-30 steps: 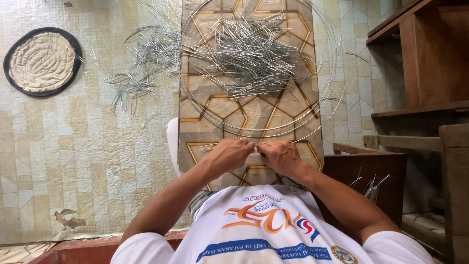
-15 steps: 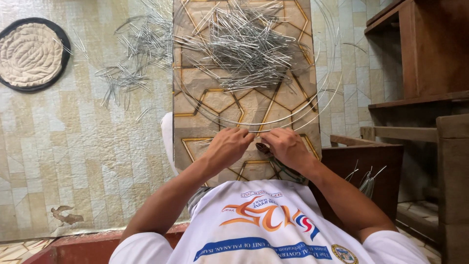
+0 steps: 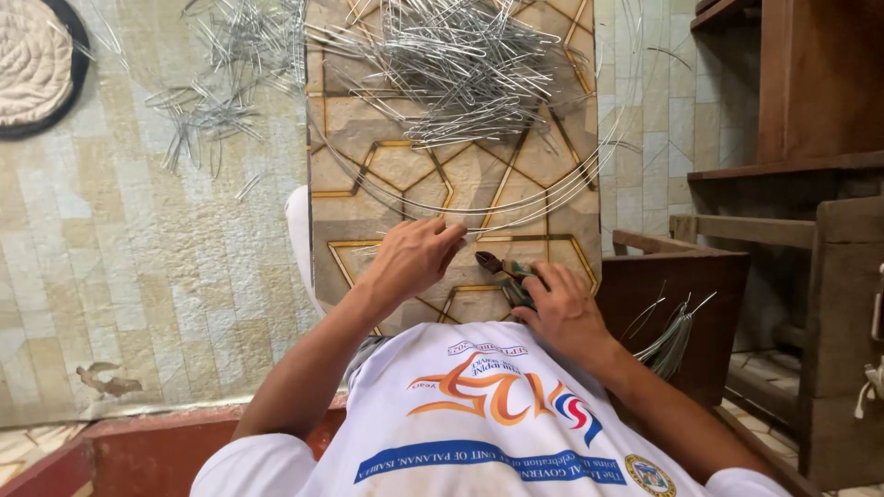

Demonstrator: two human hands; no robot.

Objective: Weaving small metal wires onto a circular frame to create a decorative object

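My left hand (image 3: 414,260) rests on a patterned tile board (image 3: 368,175), fingers pinching the thin wire loop (image 3: 516,217) that curves across it. Just to its right, my right hand (image 3: 557,308) grips a pair of pliers (image 3: 502,270), whose dark jaws point toward my left fingers. A heap of short cut wire pieces (image 3: 460,64) lies on the far end of the board.
More cut wires (image 3: 216,83) are scattered on the tiled floor at the left. A round woven mat (image 3: 32,64) lies far left. A dark wooden stool (image 3: 691,304) with a wire bundle (image 3: 672,336) stands at the right, beside wooden shelves (image 3: 801,166).
My hands have drawn apart: the right hand moved back toward me with the pliers, the left stays on the wire. The view has shifted slightly left and closer.
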